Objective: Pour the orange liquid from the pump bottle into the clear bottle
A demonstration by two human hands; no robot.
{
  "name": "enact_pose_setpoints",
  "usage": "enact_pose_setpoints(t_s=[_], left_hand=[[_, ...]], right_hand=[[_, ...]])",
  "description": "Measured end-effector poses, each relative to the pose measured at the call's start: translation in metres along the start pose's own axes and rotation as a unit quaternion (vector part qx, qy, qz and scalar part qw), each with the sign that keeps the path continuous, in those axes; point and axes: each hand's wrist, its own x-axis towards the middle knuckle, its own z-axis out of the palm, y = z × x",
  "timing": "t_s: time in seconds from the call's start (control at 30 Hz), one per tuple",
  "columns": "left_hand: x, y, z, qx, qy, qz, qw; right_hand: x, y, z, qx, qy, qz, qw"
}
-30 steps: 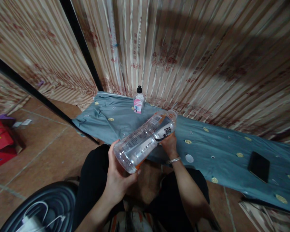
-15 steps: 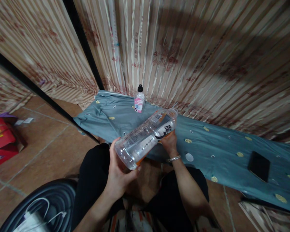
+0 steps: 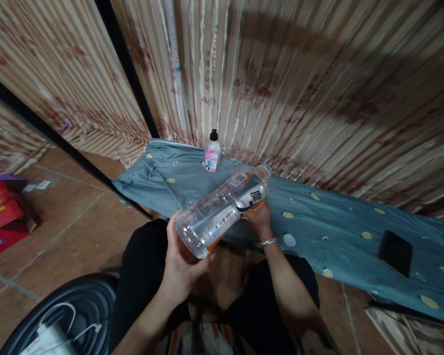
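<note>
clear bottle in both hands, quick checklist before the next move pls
1. Left hand cups the base of the clear bottle: ok.
2. Right hand grips the bottle near its neck end from below: ok.
3. Bottle lies tilted, base toward the person, neck end over the teal cloth: ok.
4. Cap on the neck: cannot tell, the end is blurred.
5. Small pump bottle stands upright on the cloth, apart from the clear bottle: ok.
6. Black phone lies flat on the cloth, far to the right of both hands: ok.
</note>
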Motion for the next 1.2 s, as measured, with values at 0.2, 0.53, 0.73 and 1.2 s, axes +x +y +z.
enact_pose_setpoints(t_s=[0.2, 0.53, 0.73, 1.2], left_hand=[[0.0006, -0.0044, 0.001, -0.009, 0.015, 0.012, 1.0], [0.0011, -0.0031, -0.0011, -0.018, -0.002, -0.013, 1.0], [0.0007, -0.0046, -0.0009, -0.015, -0.001, -0.016, 1.0], [0.001, -0.0029, 0.001, -0.012, 0.0, 0.007, 1.0]], right_hand=[[0.0015, 0.0059, 0.0009, 0.042, -0.006, 0.007, 0.999], [0.0008, 0.0091, -0.0043, 0.026, -0.019, -0.017, 0.999], [0.0015, 0.008, -0.0012, 0.019, -0.021, 0.016, 0.999], [0.0039, 0.0081, -0.0014, 0.011, -0.026, 0.02, 0.999]])
